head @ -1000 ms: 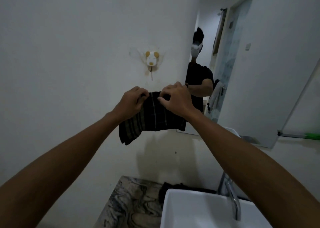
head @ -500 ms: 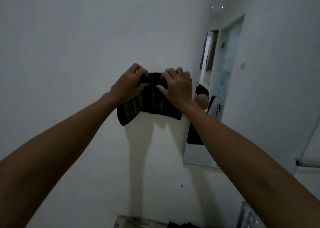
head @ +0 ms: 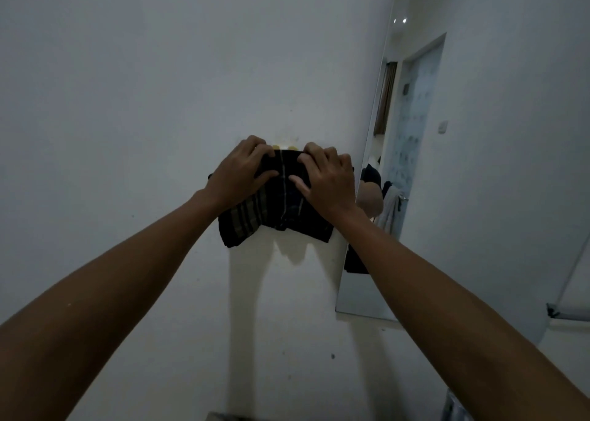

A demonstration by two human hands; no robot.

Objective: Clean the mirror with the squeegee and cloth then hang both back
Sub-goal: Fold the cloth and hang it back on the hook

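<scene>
Two hands hold the cloth (head: 281,203) against the wall (head: 127,101) at the centre of the frame. The left hand (head: 239,171) and the right hand (head: 325,181) are each closed over the upper edge of the dark striped fabric, fingers curled on top and thumbs pressing its front; the lower part hangs free below them. A small yellowish fitting (head: 285,141) shows just above the cloth's top edge, between the two hands — judged to be the wall hook, though most of it is hidden. The mirror (head: 383,277) stands at the right of the frame, just beside the right wrist. The squeegee is not in view.

Step in hand, as a judgement: hanging the cloth back. The next move calls for seating the top edge over the hook, then releasing both hands gently — a shallow catch could let the cloth slip.
</scene>
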